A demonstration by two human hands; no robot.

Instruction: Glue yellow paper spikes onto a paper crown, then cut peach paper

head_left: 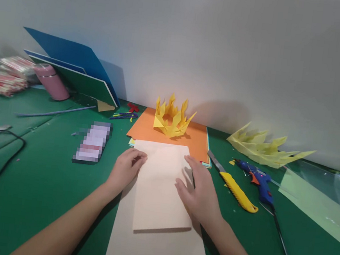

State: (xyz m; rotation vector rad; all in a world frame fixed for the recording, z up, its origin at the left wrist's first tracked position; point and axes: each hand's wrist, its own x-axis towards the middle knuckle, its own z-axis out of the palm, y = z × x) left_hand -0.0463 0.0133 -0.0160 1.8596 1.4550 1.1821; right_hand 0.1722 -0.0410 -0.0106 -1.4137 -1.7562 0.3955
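In the head view, your left hand (126,167) comes in from the lower left, its fingers curled and the thumb drawn close to the index finger at the upper left edge of the smaller pale paper (161,197); you cannot tell whether those tips pinch it. Your right hand (202,189) lies along the opposite edge, thumb apart from the extended fingers, palm turned inward. That smaller paper rests between your hands on the larger pale sheet (157,252), which shows as a margin along both sides and a broader band at the near end. Its far end meets the orange sheet (141,126) under the yellow paper crown (172,123). To your left, a stretch of green tabletop (42,182) runs from your forearm out to the phone (93,143). Your right side is tighter: the yellow cutter (238,191) lies near your hand, with the blue glue gun (259,180) just beyond.
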